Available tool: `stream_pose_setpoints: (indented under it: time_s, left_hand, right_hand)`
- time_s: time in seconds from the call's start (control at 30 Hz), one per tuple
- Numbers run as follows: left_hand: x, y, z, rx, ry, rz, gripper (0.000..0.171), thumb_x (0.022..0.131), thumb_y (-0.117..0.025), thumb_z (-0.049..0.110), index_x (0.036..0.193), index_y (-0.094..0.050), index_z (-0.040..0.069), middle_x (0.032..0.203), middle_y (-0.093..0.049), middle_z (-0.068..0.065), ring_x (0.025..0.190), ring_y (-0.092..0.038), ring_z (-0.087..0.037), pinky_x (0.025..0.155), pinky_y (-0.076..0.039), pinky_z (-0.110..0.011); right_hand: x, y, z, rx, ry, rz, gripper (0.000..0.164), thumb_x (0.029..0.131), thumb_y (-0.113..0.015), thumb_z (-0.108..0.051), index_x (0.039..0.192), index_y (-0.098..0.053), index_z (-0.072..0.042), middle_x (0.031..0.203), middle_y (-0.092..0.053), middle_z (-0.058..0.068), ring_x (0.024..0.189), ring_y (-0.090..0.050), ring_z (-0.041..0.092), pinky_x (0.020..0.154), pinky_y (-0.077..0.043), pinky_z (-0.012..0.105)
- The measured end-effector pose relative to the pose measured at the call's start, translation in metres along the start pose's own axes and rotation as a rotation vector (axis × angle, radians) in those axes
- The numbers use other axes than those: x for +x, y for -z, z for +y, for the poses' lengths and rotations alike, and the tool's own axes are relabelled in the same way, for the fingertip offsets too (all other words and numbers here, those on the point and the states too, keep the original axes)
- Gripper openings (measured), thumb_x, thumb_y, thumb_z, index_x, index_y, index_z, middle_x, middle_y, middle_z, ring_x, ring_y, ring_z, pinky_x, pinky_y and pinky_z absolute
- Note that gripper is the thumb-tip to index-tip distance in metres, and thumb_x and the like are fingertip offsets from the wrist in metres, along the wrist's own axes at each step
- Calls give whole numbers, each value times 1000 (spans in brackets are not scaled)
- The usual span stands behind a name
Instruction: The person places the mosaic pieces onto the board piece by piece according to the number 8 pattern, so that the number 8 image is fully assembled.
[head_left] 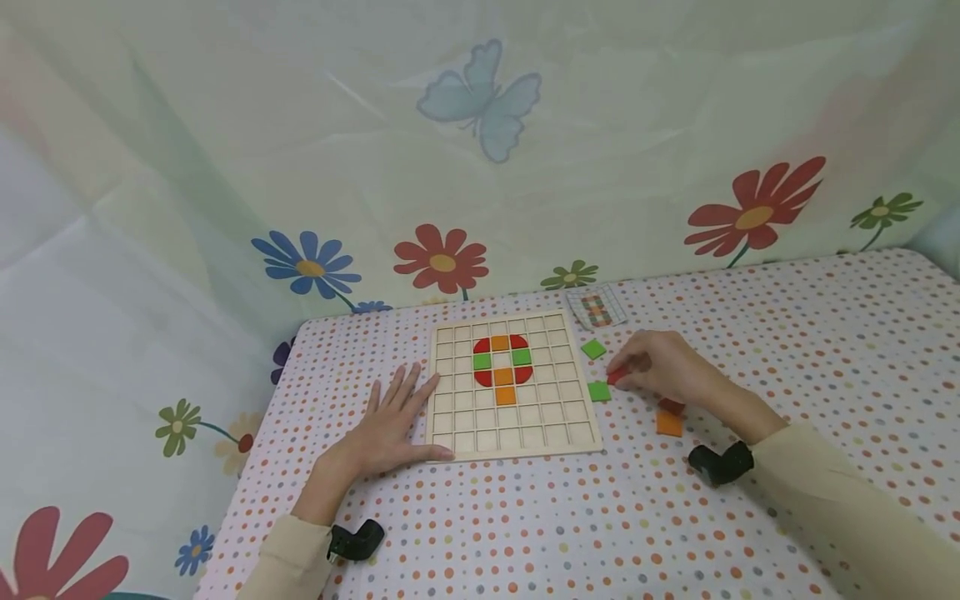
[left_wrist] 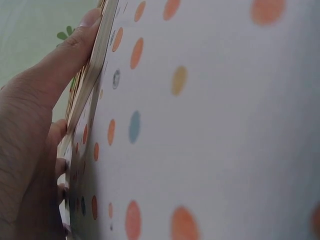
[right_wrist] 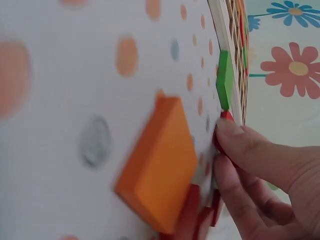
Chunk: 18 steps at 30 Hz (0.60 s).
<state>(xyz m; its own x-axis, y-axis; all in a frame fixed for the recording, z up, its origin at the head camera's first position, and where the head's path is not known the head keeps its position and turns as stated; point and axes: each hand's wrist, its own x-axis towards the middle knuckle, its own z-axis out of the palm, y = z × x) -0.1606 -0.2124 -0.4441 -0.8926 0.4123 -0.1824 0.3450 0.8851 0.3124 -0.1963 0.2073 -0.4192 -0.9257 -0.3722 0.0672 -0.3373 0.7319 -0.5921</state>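
Note:
A wooden grid board (head_left: pixel 465 433) lies on the spotted tablecloth, with red, orange and green tiles set in its upper middle squares. My left hand (head_left: pixel 390 425) lies spread at the board's lower left corner, its thumb (left_wrist: pixel 70 52) on the board's edge and its fingers along the left side. Right of the board, my right hand (head_left: pixel 663 367) pinches a red tile (head_left: pixel 618 375) between thumb and fingertips. Beside that tile sits a green tile (head_left: pixel 599 391), close to the board's right edge. In the right wrist view the thumb (right_wrist: pixel 250 145) presses on the red tile's side.
Another green tile (head_left: pixel 593 348) lies farther back. An orange tile (head_left: pixel 670 423) and several red tiles (right_wrist: pixel 187 215) lie under and beside my right wrist. A pattern card (head_left: pixel 597 307) rests behind the board's right corner. A flowered cloth (head_left: pixel 600 167) hangs behind the table.

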Motion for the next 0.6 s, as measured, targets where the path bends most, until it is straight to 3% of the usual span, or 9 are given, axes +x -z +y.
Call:
stream_pose_setpoints:
  time_s: [0.2,0.33,0.5,0.6]
  left_hand:
    - [1,-1,0,6,2,2,114,85,-71,72,170,-17,19,176,-1,-13,161,4,-39,125,2,-67]
    - [2,-1,0,5,1,2,114,85,-71,73,170,-17,20,176,-1,-13,161,4,-39,125,3,-67]
    - [1,0,-1,4,-3,7,114,85,-71,73,170,-17,19,176,-2,-13,161,3,-39,125,2,-67]
    - [1,0,-1,1,-6,4,114,85,-71,73,170,-17,20,176,-1,-13,161,4,-39,125,3,-67]
  right_hand:
    - [-5,-4,1,79,-54,68,18,80,-87,3,96,-81,-4,96,-73,10,80,-62,20,65,-50,28]
    - [-5,-6,-6,120,-62,120,16,82,-86,3,95,-81,-3,97,-75,12,80,-67,20,64,-52,25]
    - [6,-9,-28,167,31,146,15,83,-86,3,95,-82,-4,97,-76,10,87,-71,24,73,-59,26]
    - [18,-17,-46,212,101,119,14,83,-86,2,95,-82,-4,95,-77,7,89,-69,24,74,-60,26]
